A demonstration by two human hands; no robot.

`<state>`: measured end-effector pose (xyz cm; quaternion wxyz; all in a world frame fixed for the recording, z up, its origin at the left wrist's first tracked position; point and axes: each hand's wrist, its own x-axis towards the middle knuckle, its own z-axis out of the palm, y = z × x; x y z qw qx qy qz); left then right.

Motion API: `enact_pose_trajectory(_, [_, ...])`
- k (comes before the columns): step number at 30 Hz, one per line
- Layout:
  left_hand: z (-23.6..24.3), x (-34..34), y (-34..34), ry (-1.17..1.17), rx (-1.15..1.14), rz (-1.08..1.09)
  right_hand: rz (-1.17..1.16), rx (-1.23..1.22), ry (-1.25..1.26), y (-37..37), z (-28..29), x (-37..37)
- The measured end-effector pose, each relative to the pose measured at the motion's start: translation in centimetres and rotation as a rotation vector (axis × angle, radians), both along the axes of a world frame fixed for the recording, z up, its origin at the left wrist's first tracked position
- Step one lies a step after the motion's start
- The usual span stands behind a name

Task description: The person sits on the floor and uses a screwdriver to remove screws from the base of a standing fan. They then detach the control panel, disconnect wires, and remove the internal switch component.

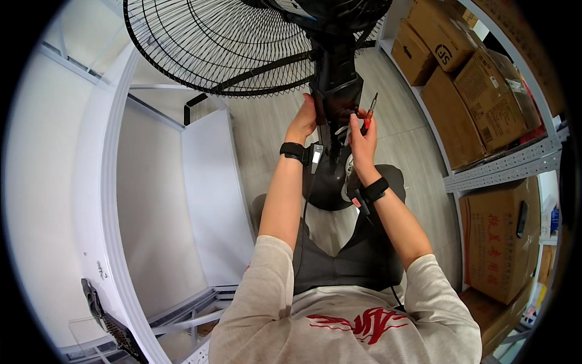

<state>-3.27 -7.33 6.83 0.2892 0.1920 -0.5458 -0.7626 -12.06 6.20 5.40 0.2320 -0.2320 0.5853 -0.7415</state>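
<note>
A black standing fan rises in front of me, with its wide wire guard spreading to the upper left. My left hand grips the left side of its dark column housing; the fingers go out of sight behind it. On the other side, my right hand holds a small screwdriver with a red and orange handle, its metal shaft pointing up and away from the fan. The right thumb and fingertips are at the housing's lower right side. Below, the round black base stands on the floor between my legs.
White shelving with a pale panel stands close on the left. Along the right, a metal rack carries several cardboard boxes, with a larger carton lower down. One shoe is beside the fan base on the wood-look floor.
</note>
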Motion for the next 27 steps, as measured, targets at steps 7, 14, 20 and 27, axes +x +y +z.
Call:
enact_pose_trajectory(7, [-0.8,-0.1,-0.5,0.030,-0.068,0.006,-0.001,0.007,-0.007,-0.1,0.4,0.0])
enact_pose_trajectory(14, [0.4,-0.6,-0.2,-0.030,0.149,0.078,0.007,0.037,-0.012,0.4,0.4,-0.4])
enact_pose_trajectory(20, [0.2,-0.8,-0.5,0.051,0.078,0.058,0.034,0.035,0.003,0.4,0.2,-0.8])
enact_pose_trajectory(27, [-3.8,1.4,-1.7,0.147,-0.038,0.100,0.063,0.040,0.001,0.5,0.6,-0.9])
